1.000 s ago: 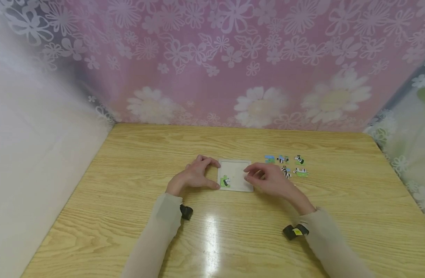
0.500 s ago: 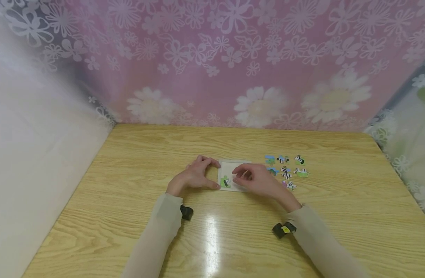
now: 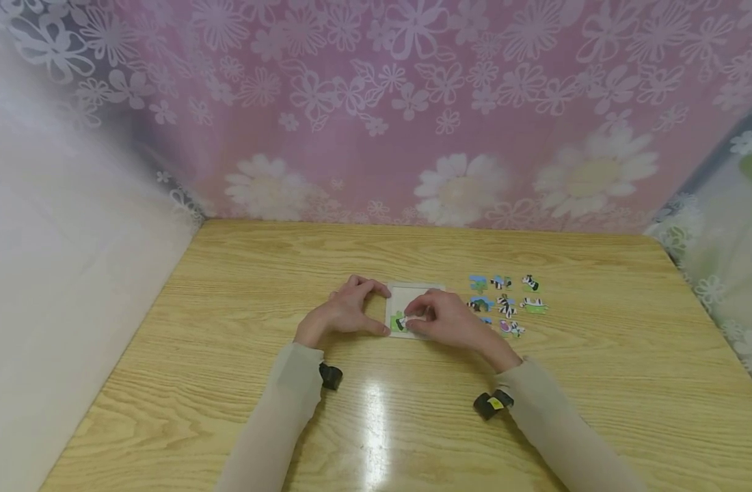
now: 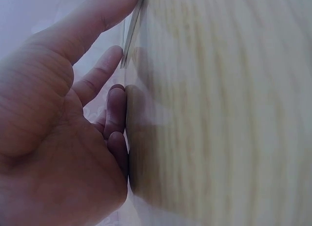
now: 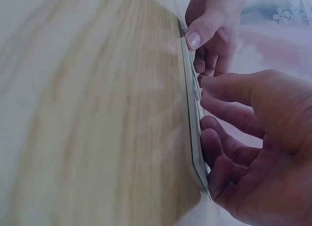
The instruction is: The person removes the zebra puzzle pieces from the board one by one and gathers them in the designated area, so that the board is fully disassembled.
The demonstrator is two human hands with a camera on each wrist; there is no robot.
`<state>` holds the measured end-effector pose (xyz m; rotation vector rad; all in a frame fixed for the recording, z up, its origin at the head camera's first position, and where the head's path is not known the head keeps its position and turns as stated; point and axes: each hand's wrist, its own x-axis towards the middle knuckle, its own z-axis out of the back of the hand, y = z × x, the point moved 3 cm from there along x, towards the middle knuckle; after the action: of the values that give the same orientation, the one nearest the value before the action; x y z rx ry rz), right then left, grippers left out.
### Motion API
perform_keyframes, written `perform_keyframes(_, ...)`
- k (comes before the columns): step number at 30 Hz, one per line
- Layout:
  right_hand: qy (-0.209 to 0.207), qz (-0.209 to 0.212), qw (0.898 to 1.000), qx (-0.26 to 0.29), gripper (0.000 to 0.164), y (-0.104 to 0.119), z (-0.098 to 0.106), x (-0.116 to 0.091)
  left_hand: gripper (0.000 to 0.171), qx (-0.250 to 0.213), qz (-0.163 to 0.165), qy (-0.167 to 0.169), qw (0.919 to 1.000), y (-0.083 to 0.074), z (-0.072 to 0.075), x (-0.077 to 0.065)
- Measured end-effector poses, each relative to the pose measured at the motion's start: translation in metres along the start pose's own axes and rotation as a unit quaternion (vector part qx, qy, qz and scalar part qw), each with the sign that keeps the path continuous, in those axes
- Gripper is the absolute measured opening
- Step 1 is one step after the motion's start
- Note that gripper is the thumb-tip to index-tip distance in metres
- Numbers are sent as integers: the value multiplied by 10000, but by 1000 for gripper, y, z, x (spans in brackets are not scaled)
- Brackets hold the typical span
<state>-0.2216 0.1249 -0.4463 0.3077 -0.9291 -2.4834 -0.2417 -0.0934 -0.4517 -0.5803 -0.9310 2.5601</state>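
Note:
A shallow white puzzle tray (image 3: pixel 411 294) lies on the table, with one green panda puzzle piece (image 3: pixel 397 322) in its near left corner. My left hand (image 3: pixel 346 309) rests at the tray's left edge, thumb at the near corner and index finger at the far one, both fairly straight. Over the tray, my right hand (image 3: pixel 446 318) pinches a puzzle piece (image 5: pixel 196 88) between thumb and index finger, right beside the panda piece. The fingers hide most of that held piece and the tray's right side. In the right wrist view, its thin edge sits slightly tilted above the tray.
Several loose puzzle pieces (image 3: pixel 532 305) lie in loose rows to the right of the tray, partly behind the right hand. The wood-grain table (image 3: pixel 277 260) meets a pink floral curtain (image 3: pixel 364 137) at the back. A white cloth (image 3: pixel 74 239) hangs at the left.
My right hand has moved left and a little nearer across the tray to the panda piece, uncovering more loose pieces on the right. The left hand and tray have stayed put.

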Motion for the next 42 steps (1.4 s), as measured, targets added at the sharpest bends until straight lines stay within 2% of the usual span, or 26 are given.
perform_keyframes(6,-81,57,9999,-118,17,4,-1,-1,60,-10,-1,8,10000,1,0,1)
perform_keyframes(14,-43,-156,9998,-128,18,6,-2,-3,60,-46,20,13,10000,0,0,1)
perform_keyframes(18,-15,-152,9998,101,17,3,-3,-1,60,-86,25,2,10000,0,-1,1)
perform_keyframes(25,61,-228,9964,818,13,-2,-4,-1,62,-94,2,-22,10000,2,-1,2)
perform_keyframes(33,36,-221,9924,1211,7,-1,-4,-2,61,-102,6,2,9999,1,-1,2)
perform_keyframes(42,-270,-222,9860,1631,7,-11,3,-8,59,-94,62,5,9999,-1,0,0)
